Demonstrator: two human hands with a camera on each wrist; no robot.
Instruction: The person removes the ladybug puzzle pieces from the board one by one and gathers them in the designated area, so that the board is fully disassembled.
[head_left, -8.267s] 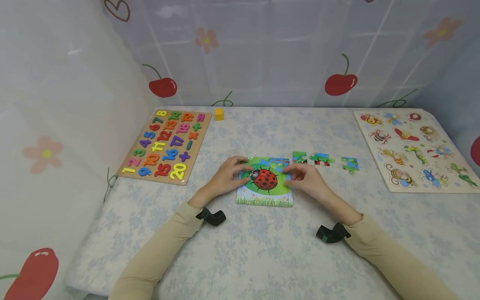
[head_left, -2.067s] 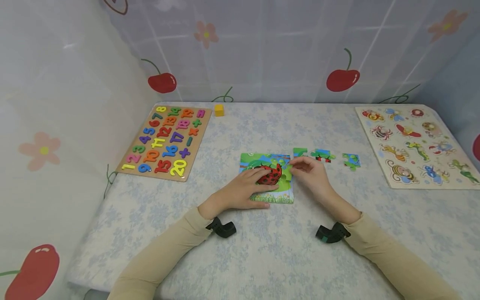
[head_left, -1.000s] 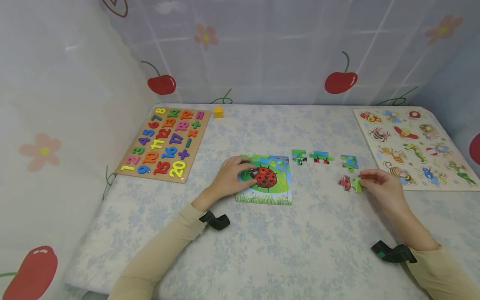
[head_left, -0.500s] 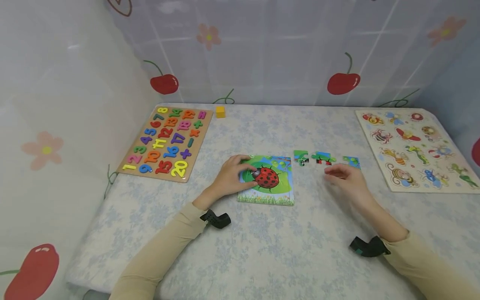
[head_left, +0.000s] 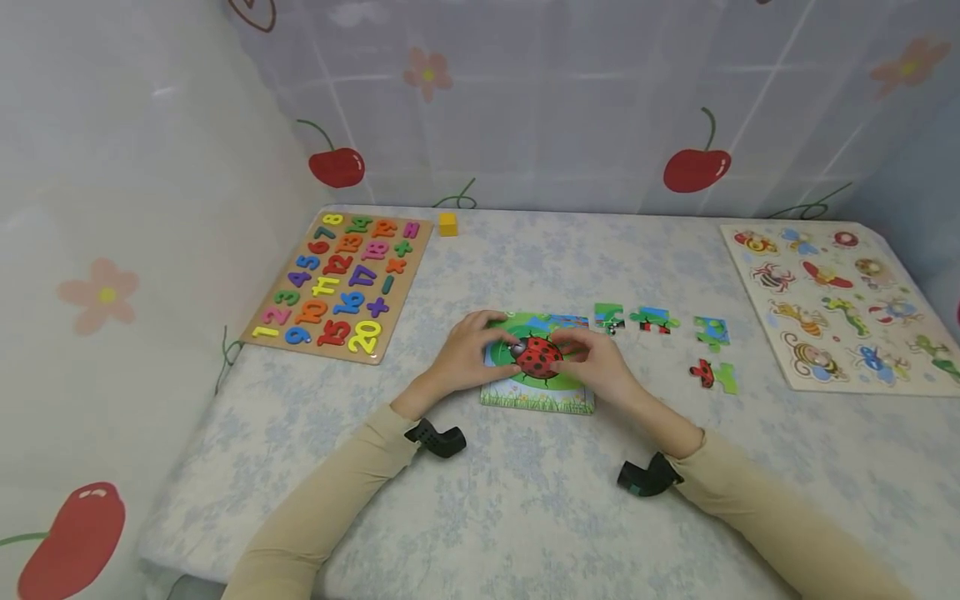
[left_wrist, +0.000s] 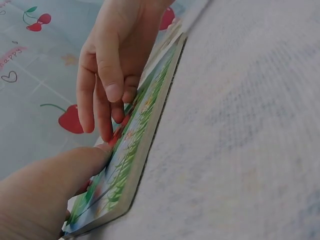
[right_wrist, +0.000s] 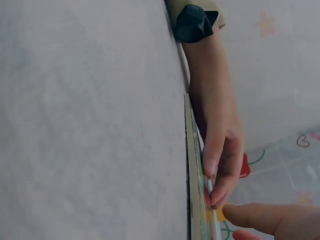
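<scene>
A square ladybug puzzle board (head_left: 536, 402) lies flat before me in the head view, grass along its near edge. My left hand (head_left: 465, 354) rests at its left side, thumb and forefinger touching the picture by the ladybug's head. From the right, my right hand (head_left: 600, 367) reaches over the board, fingertips on or just above the ladybug (head_left: 538, 358). The left wrist view shows its fingers loosely extended downward, with no loose piece visible in them. To the right lie a red-and-green puzzle piece (head_left: 725, 377) and several other loose pieces, including a green-and-blue one (head_left: 711, 331).
At the left lies a wooden number board (head_left: 386, 321) with coloured numerals. A yellow cube (head_left: 447, 224) sits near the back edge. An insect peg board (head_left: 783, 333) occupies the right side. Patterned cloth covers the table (head_left: 525, 500), with printed curtains behind.
My right hand laid the red-and-green piece on the table at the right, let go and came back left over the board. My left hand moved from across the ladybug to the board's left side.
</scene>
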